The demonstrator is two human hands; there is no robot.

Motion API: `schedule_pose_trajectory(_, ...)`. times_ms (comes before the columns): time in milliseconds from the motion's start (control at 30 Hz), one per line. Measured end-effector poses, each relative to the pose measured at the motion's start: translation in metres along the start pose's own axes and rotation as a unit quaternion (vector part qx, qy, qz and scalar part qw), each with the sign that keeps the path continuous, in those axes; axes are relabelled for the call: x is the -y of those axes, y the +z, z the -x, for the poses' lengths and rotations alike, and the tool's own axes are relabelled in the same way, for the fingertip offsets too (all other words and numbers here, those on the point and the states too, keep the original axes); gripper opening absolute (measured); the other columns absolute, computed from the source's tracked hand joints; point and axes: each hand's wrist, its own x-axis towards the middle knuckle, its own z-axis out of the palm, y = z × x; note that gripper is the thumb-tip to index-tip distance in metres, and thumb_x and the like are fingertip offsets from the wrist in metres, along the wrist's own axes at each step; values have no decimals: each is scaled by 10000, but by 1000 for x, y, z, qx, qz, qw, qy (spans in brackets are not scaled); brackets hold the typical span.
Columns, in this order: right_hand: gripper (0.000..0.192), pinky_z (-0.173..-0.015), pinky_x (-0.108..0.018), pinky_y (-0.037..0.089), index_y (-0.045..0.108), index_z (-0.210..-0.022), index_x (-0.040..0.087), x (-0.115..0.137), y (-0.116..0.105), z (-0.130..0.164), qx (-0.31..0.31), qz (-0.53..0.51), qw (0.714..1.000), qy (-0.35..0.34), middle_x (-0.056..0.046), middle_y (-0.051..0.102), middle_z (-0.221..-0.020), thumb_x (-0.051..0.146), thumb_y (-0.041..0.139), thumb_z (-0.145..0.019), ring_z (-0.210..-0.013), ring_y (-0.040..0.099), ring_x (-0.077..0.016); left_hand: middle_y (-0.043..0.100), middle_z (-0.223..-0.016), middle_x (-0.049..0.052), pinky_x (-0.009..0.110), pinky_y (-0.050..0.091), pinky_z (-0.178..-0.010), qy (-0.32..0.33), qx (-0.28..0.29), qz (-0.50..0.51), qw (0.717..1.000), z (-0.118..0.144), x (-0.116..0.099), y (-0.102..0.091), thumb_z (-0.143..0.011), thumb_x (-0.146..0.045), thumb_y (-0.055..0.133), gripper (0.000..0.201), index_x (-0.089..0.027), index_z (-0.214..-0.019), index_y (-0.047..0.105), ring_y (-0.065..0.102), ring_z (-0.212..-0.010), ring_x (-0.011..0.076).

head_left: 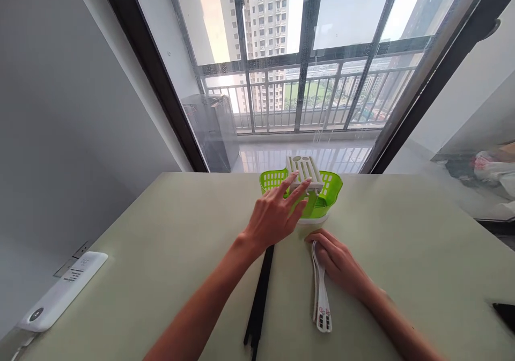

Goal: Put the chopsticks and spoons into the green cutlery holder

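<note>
Room: a pale green table stands against a tall window with a balcony railing and high-rise blocks beyond.
Holder: a lime-green perforated plastic basket with a white slotted insert sits at the table's far middle.
Left hand: the left hand is spread, fingertips touching the basket's near wall and the insert.
Right hand: the right hand lies curled over the top ends of white plastic chopsticks flat on the table.
Black chopsticks: long black chopsticks lie just under the left forearm.
Left edge: a white remote-like device.
</note>
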Motion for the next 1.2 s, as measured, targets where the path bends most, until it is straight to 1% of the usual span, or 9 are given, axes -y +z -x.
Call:
schedule_pose_trajectory(67, 295, -881, -307, 491, 595, -1105, 226, 1, -1, 0, -5, 3, 1000, -1, -68, 629, -1094, 196, 316, -1013, -1012, 619, -190, 425, -1547, 115, 417, 480, -1035, 11, -42, 29, 999, 19, 19, 4, -1051, -290, 372, 460, -303, -1510, 403, 575, -1254, 237)
schedule_pose_trajectory(133, 298, -872, -305, 496, 596, -1089, 224, 1, -1, 0, -7, 5, 1000, 0, -69, 633, -1079, 193, 311, -1007, -999, 622, -190, 451, -1499, 133, 443, 459, -1054, -19, -84, 49, 995, 42, 39, 10, -1036, -246, 390, 447, -283, -1481, 418, 559, -1254, 240)
schedule_pose_trajectory(300, 310, -863, -312, 493, 602, -1123, 230, -2, 1, 1, -10, 15, 1000, 9, -64, 635, -1068, 213, 314, -1007, -980, 621, -192, 502, -1357, 132, 430, 495, -1014, -202, -138, 118, 962, 95, 89, 24, -1042, -270, 372, 316, -234, -1322, 516, 596, -1138, 209)
schedule_pose_trajectory(367, 311, -857, -314, 490, 599, -1119, 232, -3, 1, 2, -9, 13, 1000, 15, -61, 638, -1067, 221, 309, -1008, -973, 617, -192, 528, -1304, 124, 408, 523, -961, -259, -144, 132, 946, 111, 107, 27, -1030, -311, 400, 277, -221, -1223, 578, 619, -1073, 205)
schedule_pose_trajectory(500, 309, -850, -324, 478, 590, -1088, 228, -2, 0, 3, -7, 8, 999, 40, -62, 639, -1073, 223, 293, -1002, -964, 603, -196, 598, -1197, 102, 332, 555, -789, -354, -103, 190, 910, 129, 131, 27, -976, -418, 493, 296, -196, -1100, 646, 673, -896, 185)
schedule_pose_trajectory(567, 312, -844, -329, 472, 589, -1078, 226, -2, 0, 4, -5, 4, 999, 53, -61, 640, -1063, 227, 287, -999, -951, 597, -197, 633, -1155, 92, 297, 539, -734, -384, -88, 212, 894, 132, 135, 26, -972, -448, 485, 325, -193, -1071, 660, 684, -893, 188)
schedule_pose_trajectory(633, 317, -849, -335, 466, 591, -1081, 225, -3, -1, 5, -7, -2, 998, 64, -60, 644, -1058, 235, 285, -1000, -948, 595, -199, 655, -1140, 91, 286, 526, -736, -393, -86, 217, 890, 132, 134, 25, -978, -455, 464, 344, -187, -1052, 666, 683, -900, 188)
schedule_pose_trajectory(967, 332, -832, -317, 462, 627, -968, 213, -8, -1, 3, -52, -30, 993, 97, -45, 691, -955, 261, 299, -984, -894, 630, -202, 697, -1061, 89, 292, 518, -724, -397, -67, 203, 893, 129, 127, 21, -958, -447, 461, 364, -177, -1014, 700, 667, -833, 185)
schedule_pose_trajectory(1200, 342, -839, -318, 454, 646, -934, 211, -10, -2, 1, -82, -32, 988, 124, -34, 708, -933, 273, 310, -952, -888, 639, -203, 697, -1048, 77, 272, 508, -726, -389, -62, 204, 896, 127, 125, 20, -964, -417, 470, 338, -180, -1042, 699, 668, -862, 181)
